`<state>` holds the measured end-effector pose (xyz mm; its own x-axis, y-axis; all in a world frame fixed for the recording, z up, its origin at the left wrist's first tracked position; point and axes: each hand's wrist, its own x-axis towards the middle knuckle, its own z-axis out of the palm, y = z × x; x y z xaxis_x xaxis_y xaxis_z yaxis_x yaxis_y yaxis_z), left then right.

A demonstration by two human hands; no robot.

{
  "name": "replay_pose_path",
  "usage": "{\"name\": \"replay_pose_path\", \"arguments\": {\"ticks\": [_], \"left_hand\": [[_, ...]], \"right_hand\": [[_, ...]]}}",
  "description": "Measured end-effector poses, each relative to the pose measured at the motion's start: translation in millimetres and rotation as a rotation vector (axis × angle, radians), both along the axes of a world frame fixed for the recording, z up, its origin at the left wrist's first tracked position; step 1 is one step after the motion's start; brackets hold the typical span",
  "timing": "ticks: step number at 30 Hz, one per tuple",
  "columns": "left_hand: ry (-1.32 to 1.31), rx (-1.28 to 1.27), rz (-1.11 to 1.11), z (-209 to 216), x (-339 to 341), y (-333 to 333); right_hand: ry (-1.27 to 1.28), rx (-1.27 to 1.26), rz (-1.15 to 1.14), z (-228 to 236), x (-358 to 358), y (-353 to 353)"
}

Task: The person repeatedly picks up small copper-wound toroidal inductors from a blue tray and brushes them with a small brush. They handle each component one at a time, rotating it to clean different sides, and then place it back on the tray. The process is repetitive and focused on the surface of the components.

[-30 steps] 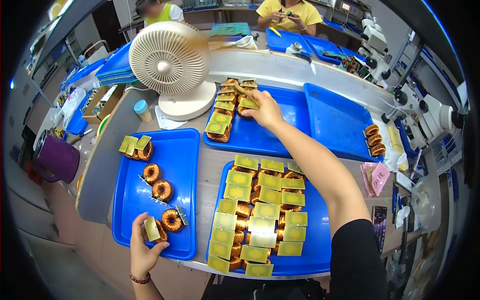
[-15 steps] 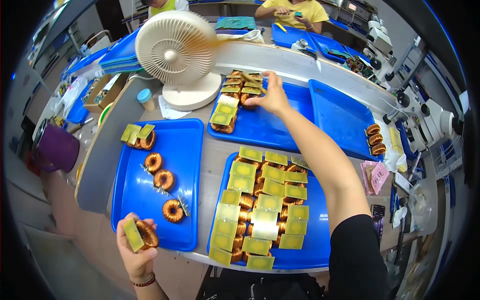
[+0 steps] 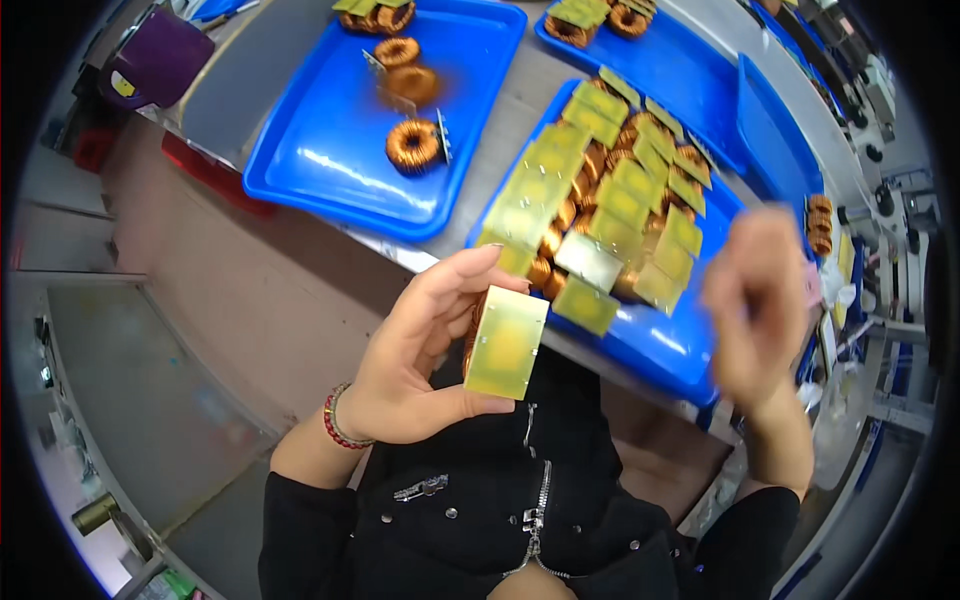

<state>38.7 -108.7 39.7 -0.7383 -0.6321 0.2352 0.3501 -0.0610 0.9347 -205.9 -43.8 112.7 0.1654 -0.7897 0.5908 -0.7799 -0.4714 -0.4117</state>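
My left hand (image 3: 400,375) holds a toroidal coil (image 3: 473,340) in front of my chest. Fingers and thumb grip the ends of its yellow-green board (image 3: 508,345), whose flat face is up and hides most of the copper winding. Motion smears my right hand (image 3: 755,310), raised over the right edge of the middle blue tray (image 3: 672,350); its fingers look curled, and I cannot make out whether anything is in them. In that tray, several board-topped coils (image 3: 630,205) stand packed in rows. Beyond my left hand, a bare-sided copper coil (image 3: 413,147) lies in the left blue tray (image 3: 320,150).
More coils sit at the far end of the left tray, one blurred. Another blue tray (image 3: 690,90) with board-topped coils (image 3: 575,20) lies farther back. Several coils (image 3: 820,225) are lined up at the far right. A purple bin (image 3: 165,60) stands at the upper left.
My view has tilted down and turned. The left hand has brought its coil from beside the left tray to my chest. My right hand has left the far tray's coils and come back toward me.
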Motion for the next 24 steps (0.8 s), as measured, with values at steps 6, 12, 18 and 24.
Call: {"name": "replay_pose_path", "arguments": {"ticks": [6,12,18,24], "left_hand": [[0.032,0.323,-0.233,-11,9,52],[0.177,0.858,-0.358,-21,5,91],[0.257,1.012,-0.444,-29,-2,101],[0.284,1.032,-0.468,-35,-13,102]], "right_hand": [[0.283,0.333,-0.51,-23,30,77],[-0.077,0.198,-0.106,-28,57,135],[0.045,-0.157,-0.415,-51,48,151],[-0.018,-0.113,-0.333,-67,58,147]]}}
